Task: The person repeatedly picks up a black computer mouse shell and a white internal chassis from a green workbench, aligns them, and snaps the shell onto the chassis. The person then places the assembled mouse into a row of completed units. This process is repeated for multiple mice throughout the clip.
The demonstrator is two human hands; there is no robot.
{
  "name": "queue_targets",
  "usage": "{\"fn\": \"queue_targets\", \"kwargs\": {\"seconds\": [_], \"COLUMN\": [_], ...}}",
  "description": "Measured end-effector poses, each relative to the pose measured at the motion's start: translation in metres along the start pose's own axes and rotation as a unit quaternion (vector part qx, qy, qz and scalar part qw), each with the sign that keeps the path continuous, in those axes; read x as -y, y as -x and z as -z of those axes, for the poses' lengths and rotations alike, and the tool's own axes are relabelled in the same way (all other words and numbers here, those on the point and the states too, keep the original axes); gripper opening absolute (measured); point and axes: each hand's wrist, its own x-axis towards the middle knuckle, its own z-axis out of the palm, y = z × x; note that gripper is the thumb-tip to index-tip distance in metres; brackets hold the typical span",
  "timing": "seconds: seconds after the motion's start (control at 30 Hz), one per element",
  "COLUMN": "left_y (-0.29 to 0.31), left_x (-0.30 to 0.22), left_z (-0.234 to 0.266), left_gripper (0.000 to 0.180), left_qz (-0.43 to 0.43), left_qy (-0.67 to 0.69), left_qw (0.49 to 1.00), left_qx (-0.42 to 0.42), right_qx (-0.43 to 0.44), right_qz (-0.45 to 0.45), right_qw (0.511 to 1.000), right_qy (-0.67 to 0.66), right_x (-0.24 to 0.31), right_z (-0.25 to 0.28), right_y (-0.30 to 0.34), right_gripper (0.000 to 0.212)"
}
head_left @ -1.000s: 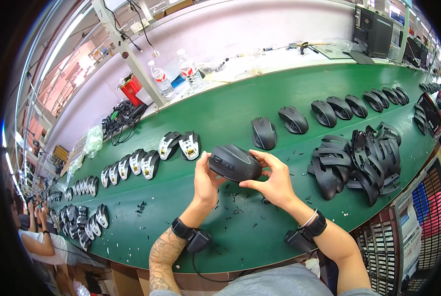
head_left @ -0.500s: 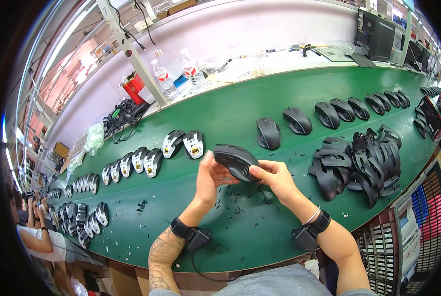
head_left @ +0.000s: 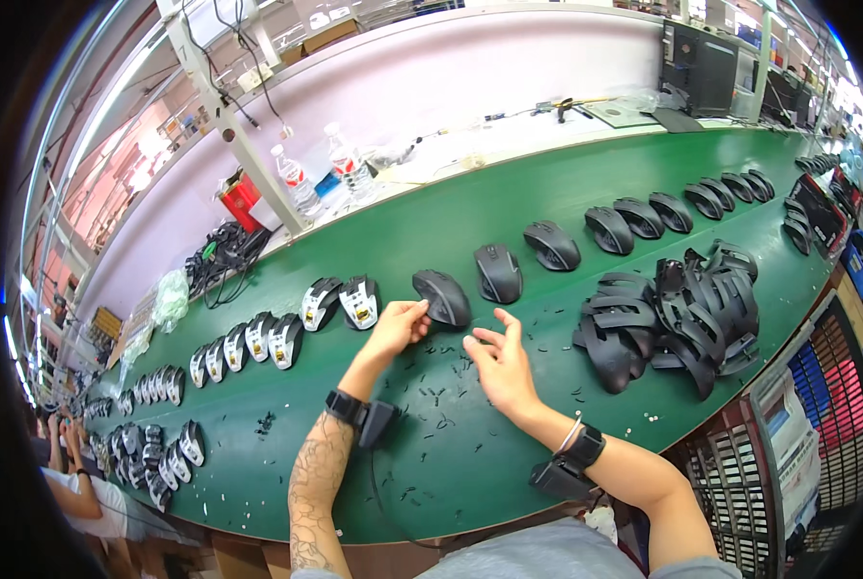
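Closest, along the lower edge, a grey shirt and two bare forearms, each with a black wrist-worn box. Toward the lower right, just off the green tabletop, a black mesh crate. Across the near surface, scattered small dark scraps. Right hand loose and empty, fingers parted and bent, near the black mouse but apart from it. Left hand with thumb and fingertips drawn together at the mouse's near left edge, apparently touching; firm grip or mere contact, cannot tell. Mouse apparently resting on the tabletop, between white-and-black mouse bodies to the left and a row of black mice to the right. Below that row, a heap of black plastic shells. Farther back, tangled dark cables, clear bottles and, at far right, a black computer case.
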Motion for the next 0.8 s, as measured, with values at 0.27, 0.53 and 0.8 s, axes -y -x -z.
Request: {"fn": "queue_targets", "kwargs": {"seconds": [0.27, 0.53, 0.8], "left_y": [0.009, -0.017, -0.028], "left_x": [-0.080, -0.113, -0.120], "left_z": [-0.055, -0.172, -0.182], "left_gripper": [0.020, 0.066, 0.054], "left_qz": [-0.305, -0.412, -0.465], "left_qy": [-0.400, -0.298, -0.242], "left_qw": [0.852, 0.850, 0.831], "left_qx": [-0.145, 0.140, 0.186], "right_qx": [-0.036, -0.033, -0.011], "right_qz": [0.392, 0.593, 0.582], "right_qw": [0.913, 0.796, 0.802], "right_qy": [0.107, 0.115, 0.137], "right_x": [0.027, 0.042, 0.044], "right_z": [0.006, 0.010, 0.010], "right_y": [0.013, 0.021, 0.020], "right_gripper": [0.041, 0.030, 0.034]}}
